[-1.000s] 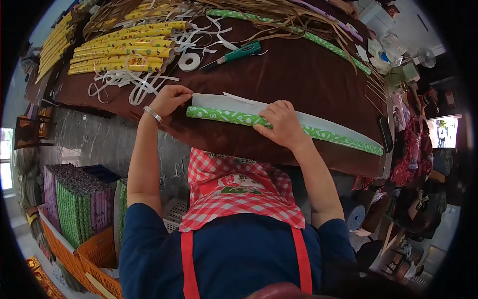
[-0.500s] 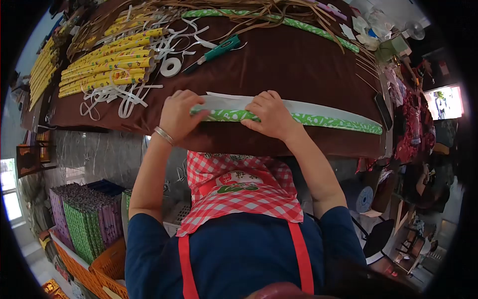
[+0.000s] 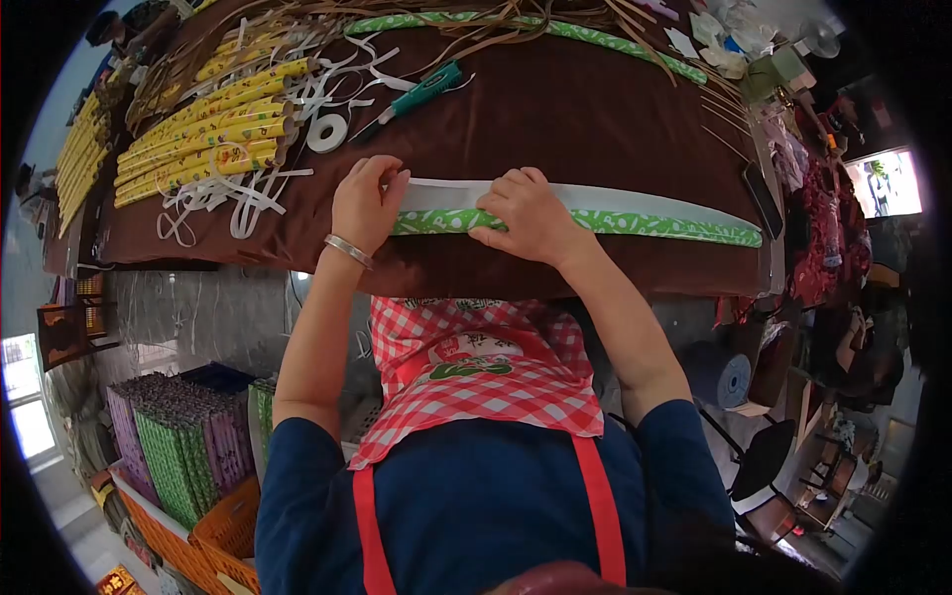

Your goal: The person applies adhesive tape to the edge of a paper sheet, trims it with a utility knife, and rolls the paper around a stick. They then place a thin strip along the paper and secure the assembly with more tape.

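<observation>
A long green patterned strip (image 3: 664, 227) with a white upper edge lies across the brown cloth near the table's front. At its left end is my left hand (image 3: 369, 203), its fingers curled together at the edge of the strip; what they pinch is too small to make out. My right hand (image 3: 526, 215) grips the strip's middle, thumb below and fingers over the top. Behind my hands lie a green-handled tool (image 3: 426, 89) with a thin metal shaft and a white tape roll (image 3: 328, 132).
Yellow patterned rolls (image 3: 213, 139) and loose white ribbons (image 3: 260, 203) lie at the left. Another green strip (image 3: 615, 43) and brown strips (image 3: 496, 40) run along the back. A dark phone (image 3: 762, 198) rests near the right edge. An orange basket (image 3: 223, 526) stands low at the left.
My left hand has turned more upright, and its fingers have moved up to the strip's white edge. My right hand has shifted slightly left along the strip. The view has shifted a little.
</observation>
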`<state>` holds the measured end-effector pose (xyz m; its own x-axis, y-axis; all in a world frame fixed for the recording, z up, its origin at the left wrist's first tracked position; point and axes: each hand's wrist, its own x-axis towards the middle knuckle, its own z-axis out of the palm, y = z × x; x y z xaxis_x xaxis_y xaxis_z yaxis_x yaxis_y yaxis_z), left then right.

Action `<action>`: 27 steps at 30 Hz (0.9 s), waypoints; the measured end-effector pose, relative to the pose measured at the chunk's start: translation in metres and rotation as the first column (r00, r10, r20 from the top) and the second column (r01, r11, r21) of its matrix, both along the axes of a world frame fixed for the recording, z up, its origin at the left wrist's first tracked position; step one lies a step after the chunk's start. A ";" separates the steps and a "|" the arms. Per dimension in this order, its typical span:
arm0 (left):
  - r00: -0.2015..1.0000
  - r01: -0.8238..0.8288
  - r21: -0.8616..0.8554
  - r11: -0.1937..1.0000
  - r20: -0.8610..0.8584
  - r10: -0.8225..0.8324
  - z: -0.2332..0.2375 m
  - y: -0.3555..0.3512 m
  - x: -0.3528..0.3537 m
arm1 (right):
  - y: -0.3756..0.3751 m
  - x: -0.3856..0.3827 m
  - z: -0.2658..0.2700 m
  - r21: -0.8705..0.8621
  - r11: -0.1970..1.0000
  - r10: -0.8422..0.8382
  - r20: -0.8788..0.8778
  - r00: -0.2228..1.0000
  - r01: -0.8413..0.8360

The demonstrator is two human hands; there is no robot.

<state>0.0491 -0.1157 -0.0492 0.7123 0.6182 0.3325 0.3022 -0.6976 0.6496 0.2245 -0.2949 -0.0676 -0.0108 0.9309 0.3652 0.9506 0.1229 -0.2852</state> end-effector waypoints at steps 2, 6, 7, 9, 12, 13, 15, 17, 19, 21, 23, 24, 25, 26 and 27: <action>1.000 0.004 0.019 1.000 0.013 -0.004 -0.007 0.003 0.001 | 0.000 0.000 -0.001 -0.001 1.000 -0.002 -0.001 1.000 0.002; 1.000 0.007 0.086 0.996 0.000 -0.007 -0.016 0.008 0.001 | 0.000 0.000 0.001 -0.015 1.000 -0.002 -0.004 1.000 0.002; 1.000 0.004 0.086 0.996 -0.001 -0.004 -0.017 0.008 0.001 | 0.000 -0.001 0.002 -0.016 1.000 0.001 -0.005 1.000 -0.001; 1.000 -0.001 0.155 0.988 -0.028 0.005 -0.019 0.009 0.001 | 0.000 -0.001 0.002 -0.019 1.000 -0.007 -0.012 1.000 0.007; 0.992 -0.035 0.177 0.984 -0.112 0.055 -0.017 0.005 0.003 | 0.000 -0.001 0.002 -0.009 1.000 -0.009 -0.024 1.000 0.008; 0.992 -0.033 0.175 0.984 -0.113 0.054 -0.017 0.005 0.004 | 0.000 -0.001 0.002 -0.011 1.000 -0.010 -0.025 1.000 0.010; 0.989 -0.039 0.202 0.979 -0.130 0.066 -0.018 0.006 0.005 | 0.000 -0.001 0.004 -0.025 1.000 -0.012 -0.022 1.000 0.012; 0.988 -0.033 0.193 0.981 -0.140 0.061 -0.018 0.007 0.005 | 0.000 -0.001 0.003 -0.026 1.000 -0.010 -0.023 1.000 0.010; 0.987 -0.026 0.184 0.983 -0.152 0.055 -0.019 0.007 0.005 | 0.001 0.000 0.001 -0.028 1.000 -0.010 -0.025 1.000 0.009; 0.984 -0.020 0.198 0.980 -0.170 0.054 -0.018 0.008 0.006 | 0.002 0.001 -0.001 0.018 1.000 -0.001 -0.014 1.000 0.001; 0.983 -0.020 0.195 0.981 -0.176 0.055 -0.018 0.008 0.006 | 0.002 0.001 -0.002 0.021 1.000 -0.001 -0.017 1.000 0.002; 0.982 -0.022 0.192 0.981 -0.181 0.057 -0.018 0.008 0.007 | 0.002 0.001 -0.002 0.024 1.000 0.000 -0.019 1.000 0.001; 0.982 -0.022 0.192 0.981 -0.181 0.057 -0.018 0.009 0.007 | 0.002 0.001 -0.002 0.024 1.000 0.000 -0.019 1.000 0.001; 0.980 -0.014 0.186 0.983 -0.192 0.050 -0.018 0.009 0.007 | 0.002 0.001 -0.002 0.016 1.000 -0.001 -0.017 1.000 0.002; 0.978 -0.006 0.179 0.984 -0.202 0.043 -0.018 0.010 0.007 | 0.002 0.001 -0.001 0.009 1.000 -0.002 -0.015 1.000 0.003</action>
